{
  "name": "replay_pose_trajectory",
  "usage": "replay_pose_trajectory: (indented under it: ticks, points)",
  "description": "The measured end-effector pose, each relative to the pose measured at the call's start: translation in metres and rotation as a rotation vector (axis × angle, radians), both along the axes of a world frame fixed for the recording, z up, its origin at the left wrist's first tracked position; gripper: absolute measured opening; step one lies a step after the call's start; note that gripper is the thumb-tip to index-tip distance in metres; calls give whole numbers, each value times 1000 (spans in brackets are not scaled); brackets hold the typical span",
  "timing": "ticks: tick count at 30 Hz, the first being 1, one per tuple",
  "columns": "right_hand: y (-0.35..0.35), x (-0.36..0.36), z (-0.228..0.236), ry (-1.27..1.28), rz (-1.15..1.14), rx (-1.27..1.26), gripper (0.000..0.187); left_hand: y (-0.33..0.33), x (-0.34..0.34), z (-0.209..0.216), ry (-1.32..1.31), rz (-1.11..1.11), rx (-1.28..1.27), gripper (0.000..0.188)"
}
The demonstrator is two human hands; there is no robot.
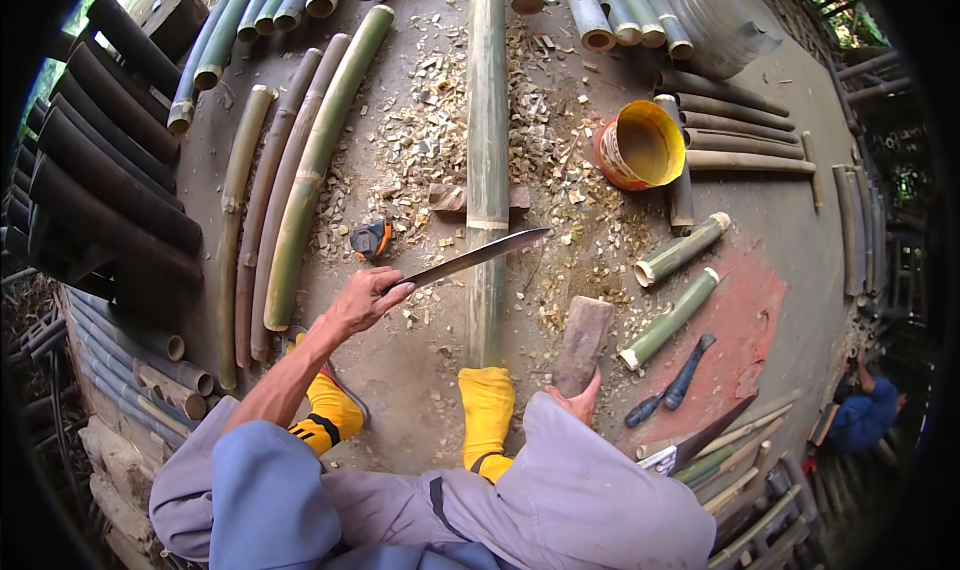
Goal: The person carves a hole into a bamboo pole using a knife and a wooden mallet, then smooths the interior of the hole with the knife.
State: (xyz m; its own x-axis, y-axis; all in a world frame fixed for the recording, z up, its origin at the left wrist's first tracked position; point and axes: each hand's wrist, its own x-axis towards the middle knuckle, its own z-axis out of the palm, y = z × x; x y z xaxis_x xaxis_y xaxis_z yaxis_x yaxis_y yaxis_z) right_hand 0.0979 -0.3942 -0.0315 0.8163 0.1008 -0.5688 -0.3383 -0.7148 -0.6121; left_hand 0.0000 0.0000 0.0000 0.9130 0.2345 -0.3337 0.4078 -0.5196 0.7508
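Note:
My left hand (368, 300) is closed round the handle of a machete (470, 258), whose long dark blade slants up to the right across a bamboo pole (488, 120). Whether blade and pole touch I cannot tell. That thick green pole runs straight away from me over a low wooden block (448, 198). On its near end rests my foot in a yellow sock (487, 410). At the right of this foot, my right hand (580, 400) grips the lower end of a rough brown wooden block (584, 345), held upright; some of its fingers are hidden behind my knee.
Wood chips (420, 140) litter the ground around the pole. An orange-black tape measure (371, 239) lies left, a yellow-red bucket (640, 146) stands right. Nearer are cut bamboo pieces (670, 320) and a dark-handled tool (672, 382). Another person (865, 410) sits far right.

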Motion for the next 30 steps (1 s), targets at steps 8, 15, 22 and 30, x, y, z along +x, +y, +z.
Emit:
replay_pose_trajectory:
  ticks: [8, 15, 22, 30]
  points:
    - [12, 8, 10, 183, -135, 126, 92, 30, -3, 2, 34, -94, 130, 40]
    - [48, 45, 55, -207, 257, 260, 107, 52, 3, 8, -18, -181, 251, 33]
    - [105, 77, 83, -206, 470, 262, 108, 64, 19, 19, 64, -309, 278, 34]
    - [120, 76, 74, -167, 538, 226, 106, 80, 22, 18, 129, -390, 370, 34]
